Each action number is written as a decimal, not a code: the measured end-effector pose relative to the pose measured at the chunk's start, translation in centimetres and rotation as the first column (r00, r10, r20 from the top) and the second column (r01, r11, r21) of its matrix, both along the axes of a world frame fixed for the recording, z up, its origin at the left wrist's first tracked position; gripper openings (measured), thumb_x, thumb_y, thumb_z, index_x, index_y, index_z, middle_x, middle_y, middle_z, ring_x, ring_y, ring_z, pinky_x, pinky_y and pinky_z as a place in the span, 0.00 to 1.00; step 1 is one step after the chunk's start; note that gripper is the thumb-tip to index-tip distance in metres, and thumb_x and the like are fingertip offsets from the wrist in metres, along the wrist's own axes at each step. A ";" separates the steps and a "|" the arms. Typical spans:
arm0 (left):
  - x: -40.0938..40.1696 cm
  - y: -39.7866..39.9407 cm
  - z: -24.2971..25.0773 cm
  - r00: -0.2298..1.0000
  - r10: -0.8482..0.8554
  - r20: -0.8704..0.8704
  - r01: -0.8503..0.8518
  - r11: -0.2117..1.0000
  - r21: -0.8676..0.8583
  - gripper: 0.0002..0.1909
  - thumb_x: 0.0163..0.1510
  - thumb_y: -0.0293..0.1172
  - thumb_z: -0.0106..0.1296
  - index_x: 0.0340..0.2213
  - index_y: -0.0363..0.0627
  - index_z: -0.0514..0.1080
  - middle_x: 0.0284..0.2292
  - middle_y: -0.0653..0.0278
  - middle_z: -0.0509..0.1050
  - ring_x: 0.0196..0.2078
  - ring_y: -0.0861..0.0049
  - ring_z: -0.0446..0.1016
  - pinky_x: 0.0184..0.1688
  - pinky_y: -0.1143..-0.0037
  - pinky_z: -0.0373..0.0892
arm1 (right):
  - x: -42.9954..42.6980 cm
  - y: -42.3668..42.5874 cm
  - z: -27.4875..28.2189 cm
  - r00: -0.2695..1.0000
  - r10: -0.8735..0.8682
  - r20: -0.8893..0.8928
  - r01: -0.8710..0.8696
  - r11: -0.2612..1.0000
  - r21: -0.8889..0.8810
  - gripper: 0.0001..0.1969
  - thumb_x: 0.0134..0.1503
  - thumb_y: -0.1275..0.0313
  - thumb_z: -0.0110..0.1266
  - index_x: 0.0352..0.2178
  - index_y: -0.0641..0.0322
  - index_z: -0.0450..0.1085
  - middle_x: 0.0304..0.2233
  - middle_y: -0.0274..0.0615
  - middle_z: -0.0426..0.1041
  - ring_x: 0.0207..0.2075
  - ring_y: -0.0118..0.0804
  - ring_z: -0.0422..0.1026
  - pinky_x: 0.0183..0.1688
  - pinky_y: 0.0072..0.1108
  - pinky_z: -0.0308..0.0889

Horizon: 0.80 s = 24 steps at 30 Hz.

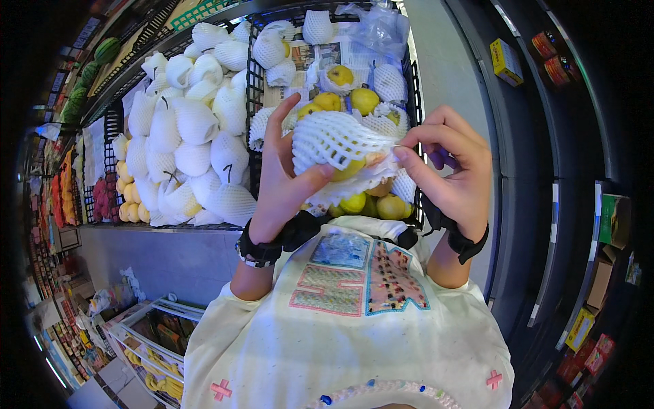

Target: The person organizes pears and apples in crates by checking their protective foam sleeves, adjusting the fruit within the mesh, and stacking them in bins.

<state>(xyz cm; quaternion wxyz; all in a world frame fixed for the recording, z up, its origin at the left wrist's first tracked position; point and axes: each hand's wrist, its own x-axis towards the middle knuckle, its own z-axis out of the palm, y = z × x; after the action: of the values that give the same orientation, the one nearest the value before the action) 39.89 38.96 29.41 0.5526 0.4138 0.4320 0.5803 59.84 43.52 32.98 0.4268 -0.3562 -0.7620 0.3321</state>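
A yellow-green fruit [348, 171], partly wrapped in a white foam net sleeve [329, 138], rests in my left hand [286, 174], whose thumb presses on its near side. My right hand [449, 163] pinches the sleeve's stretched edge between thumb and forefinger. Beneath both hands is a black plastic crate [419, 110] lined with newspaper [334, 53]. It holds loose yellow fruits [365, 101], several in foam sleeves, and green-yellow ones [391, 206] at its near end. What lies directly under the held fruit is hidden.
Left of the crate, foam-wrapped pears [194, 120] are piled high. A clear plastic bag [380, 30] lies at the crate's far right corner. Dark shelves [526, 204] with a yellow box [507, 62] run along the right. A white-framed rack [153, 327] stands at lower left.
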 end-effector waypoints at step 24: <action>-0.5 -0.2 0.0 0.989 0.142 0.046 -0.136 0.984 -0.111 0.34 0.47 0.31 0.48 0.52 0.40 0.45 0.39 0.52 0.66 0.40 0.75 0.67 0.43 0.78 0.63 | -1.3 -0.9 -1.7 0.931 -0.247 0.268 0.041 0.801 0.597 0.16 0.35 0.73 0.56 0.29 0.36 0.73 0.42 0.34 0.64 0.40 0.37 0.59 0.40 0.29 0.48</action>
<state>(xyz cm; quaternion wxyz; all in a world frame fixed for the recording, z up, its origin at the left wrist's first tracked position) 39.43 38.75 29.36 0.5435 0.3368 0.4756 0.6042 58.51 42.58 31.32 0.4044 -0.3169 -0.8578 -0.0159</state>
